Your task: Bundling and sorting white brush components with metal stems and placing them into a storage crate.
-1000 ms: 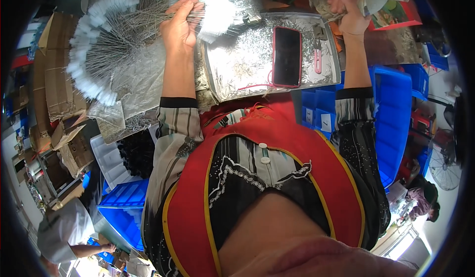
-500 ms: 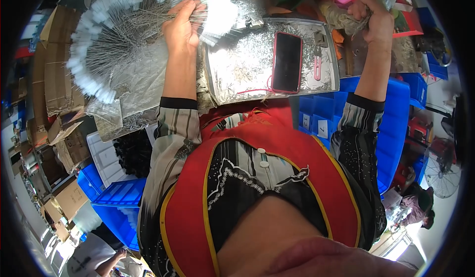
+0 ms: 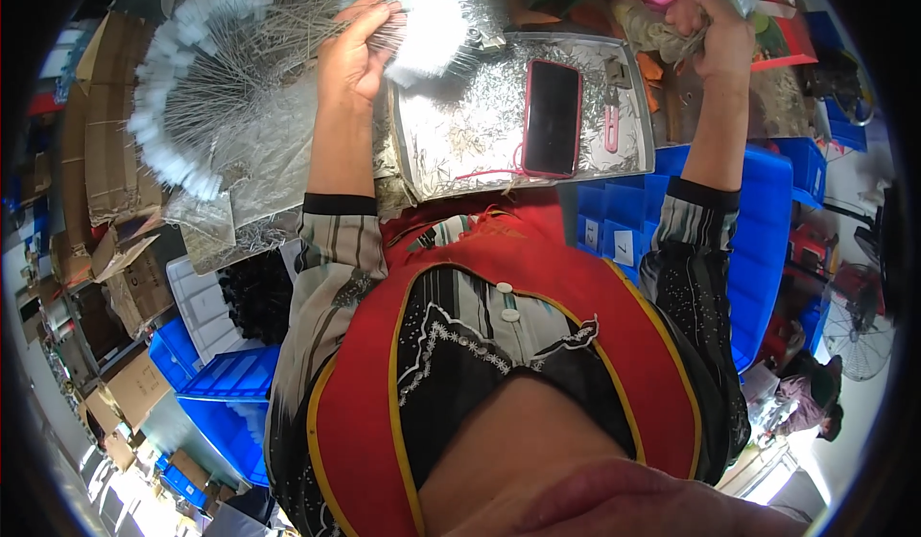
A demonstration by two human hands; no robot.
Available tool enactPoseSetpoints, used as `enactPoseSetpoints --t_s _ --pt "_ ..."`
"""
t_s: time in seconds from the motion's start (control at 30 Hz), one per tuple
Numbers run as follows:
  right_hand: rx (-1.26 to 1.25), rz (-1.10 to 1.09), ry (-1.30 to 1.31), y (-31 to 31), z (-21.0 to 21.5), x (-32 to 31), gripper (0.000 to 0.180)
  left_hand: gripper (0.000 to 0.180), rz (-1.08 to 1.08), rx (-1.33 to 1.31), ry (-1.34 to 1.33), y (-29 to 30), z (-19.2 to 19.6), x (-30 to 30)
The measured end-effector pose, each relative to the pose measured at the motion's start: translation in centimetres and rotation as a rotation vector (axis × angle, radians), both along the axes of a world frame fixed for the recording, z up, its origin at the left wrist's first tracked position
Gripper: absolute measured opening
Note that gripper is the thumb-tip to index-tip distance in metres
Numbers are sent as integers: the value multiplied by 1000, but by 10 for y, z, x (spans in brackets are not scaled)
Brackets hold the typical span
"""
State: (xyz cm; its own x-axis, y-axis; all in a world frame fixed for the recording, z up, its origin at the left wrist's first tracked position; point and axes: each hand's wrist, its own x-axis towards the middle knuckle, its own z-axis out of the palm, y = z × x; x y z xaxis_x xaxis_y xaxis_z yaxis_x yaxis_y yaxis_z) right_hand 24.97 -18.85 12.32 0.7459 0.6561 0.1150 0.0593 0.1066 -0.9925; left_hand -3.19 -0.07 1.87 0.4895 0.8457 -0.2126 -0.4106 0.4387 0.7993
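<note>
My left hand (image 3: 353, 58) is closed on a bundle of small wire-stemmed brushes (image 3: 428, 31). Their white bristle tips point right, brightly lit, over the upper left of a shallow tray (image 3: 645, 115). Beside that hand, a big fan of similar loose brushes (image 3: 187, 77) spreads to the left, stems inward. At the upper right, my right hand (image 3: 718, 36) has its fingers curled against a pale, crumpled wrapping (image 3: 656, 35). What they grip is hidden. Cut bits of wire litter the tray, where a phone (image 3: 553, 118) in a red case and a pinkish cutter (image 3: 611, 123) lie.
A metal fixture (image 3: 487, 10) stands behind the tray. Blue bins (image 3: 767, 240) stand below the bench at right, another blue bin (image 3: 225, 412) at lower left. Cardboard boxes (image 3: 110, 134) line the left side. At the lower right there is a person (image 3: 804, 393) near a fan (image 3: 859, 326).
My right hand has shifted slightly left, still curled. The left keeps its grip on the brushes with little movement. A person at the lower left has gone from view.
</note>
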Motion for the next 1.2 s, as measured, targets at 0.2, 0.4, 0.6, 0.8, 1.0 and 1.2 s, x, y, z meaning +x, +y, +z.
enactPoseSetpoints --t_s 0.2,0.4,0.6,0.8,1.0,1.2 --pt "7 52 19 1 0 4 26 33 185 -16 -143 -2 -19 8" --pt "-2 55 -10 0 -6 2 28 35 214 15 -117 -8 -12 9" --pt "-28 50 -22 0 1 0 27 36 211 41 -74 -4 -12 11" --pt "-63 112 -19 0 16 8 25 37 142 94 -54 1 -12 13" --pt "-52 117 -20 -2 12 15 21 37 130 98 -59 3 -12 13" --pt "301 55 -474 0 -58 12 12 35 144 65 -146 5 -16 19"
